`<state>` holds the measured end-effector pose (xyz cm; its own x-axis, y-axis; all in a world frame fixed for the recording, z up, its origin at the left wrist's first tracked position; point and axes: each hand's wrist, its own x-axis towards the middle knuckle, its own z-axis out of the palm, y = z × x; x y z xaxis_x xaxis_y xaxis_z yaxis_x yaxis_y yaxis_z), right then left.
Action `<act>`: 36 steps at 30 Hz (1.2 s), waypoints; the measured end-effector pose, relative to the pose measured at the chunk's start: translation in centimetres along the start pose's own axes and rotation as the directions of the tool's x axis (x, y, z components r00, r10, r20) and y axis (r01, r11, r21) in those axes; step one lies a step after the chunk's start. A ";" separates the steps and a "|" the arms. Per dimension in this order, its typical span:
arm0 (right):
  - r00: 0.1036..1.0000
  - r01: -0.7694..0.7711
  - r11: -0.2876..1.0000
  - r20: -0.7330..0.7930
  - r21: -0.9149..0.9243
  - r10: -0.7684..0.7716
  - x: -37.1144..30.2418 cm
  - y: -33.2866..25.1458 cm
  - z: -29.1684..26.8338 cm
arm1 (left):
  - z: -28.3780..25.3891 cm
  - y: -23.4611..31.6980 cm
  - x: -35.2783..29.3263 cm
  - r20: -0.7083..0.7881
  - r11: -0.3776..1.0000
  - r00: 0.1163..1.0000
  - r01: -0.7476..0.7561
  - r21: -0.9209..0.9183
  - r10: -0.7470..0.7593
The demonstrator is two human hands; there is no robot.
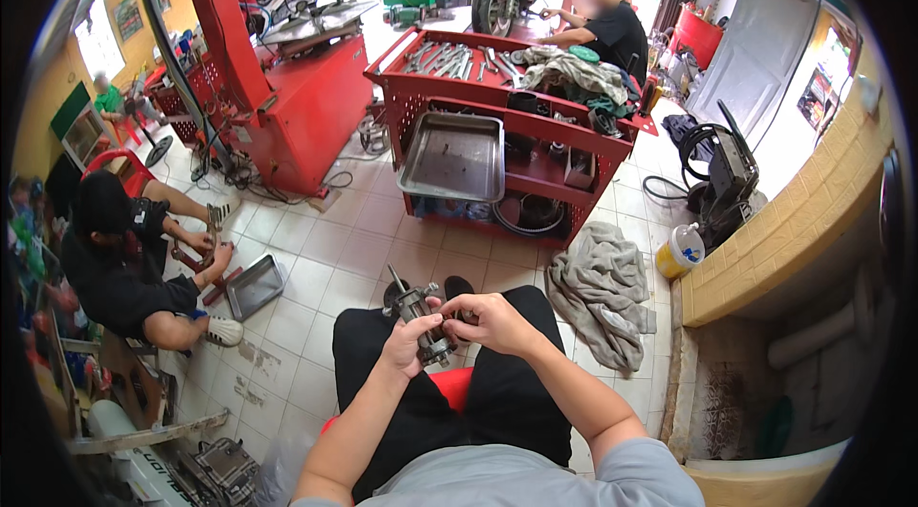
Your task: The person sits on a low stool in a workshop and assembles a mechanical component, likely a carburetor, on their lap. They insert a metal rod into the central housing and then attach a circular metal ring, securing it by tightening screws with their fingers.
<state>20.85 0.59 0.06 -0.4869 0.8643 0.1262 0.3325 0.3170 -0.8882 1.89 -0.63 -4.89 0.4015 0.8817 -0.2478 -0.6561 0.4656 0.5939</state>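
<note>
My left hand (pixel 409 346) is wrapped round a grey metal machine part (pixel 415 304), held over my lap between my knees. The part has a blocky, bolted body, and a thin rod sticks out of its far end. My right hand (pixel 493 322) is closed at the part's right side, its fingertips pinched together close to my left thumb. Whatever lies between those fingertips is too small or hidden to make out.
Ahead stands a red tool cart (pixel 583 115) with wrenches, rags and a metal tray (pixel 453 155). A grey cloth (pixel 602 292) lies on the floor at right, near a yellow-and-white bucket (pixel 680 252). At left a seated co-worker (pixel 124 258) handles metal parts beside a shallow tray (pixel 256 286).
</note>
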 end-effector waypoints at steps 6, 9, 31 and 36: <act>0.991 0.086 0.981 -0.113 0.174 -0.067 0.2 -0.2 0.0 | -0.2 0.1 0.2 0.046 0.995 0.994 -0.102 0.011 0.101; 0.980 0.006 0.959 -0.192 0.282 0.050 0.0 -2.1 0.2 | 0.5 0.3 0.1 -0.002 0.990 0.995 -0.099 -0.095 0.100; 0.925 0.179 0.973 -0.311 -0.147 -0.217 -1.4 -4.7 -0.1 | 2.0 0.3 -1.8 0.063 0.976 0.976 -0.206 -0.066 0.210; 0.906 0.245 0.943 -0.292 -0.225 -0.305 -1.6 -4.3 0.0 | 1.8 0.6 -1.9 0.106 0.966 0.962 -0.255 0.035 0.250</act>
<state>20.17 -2.18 3.71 -0.3073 0.8005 0.5145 0.3761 0.5988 -0.7071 1.89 -2.20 -2.66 0.2902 0.9569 -0.0087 -0.7139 0.2225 0.6640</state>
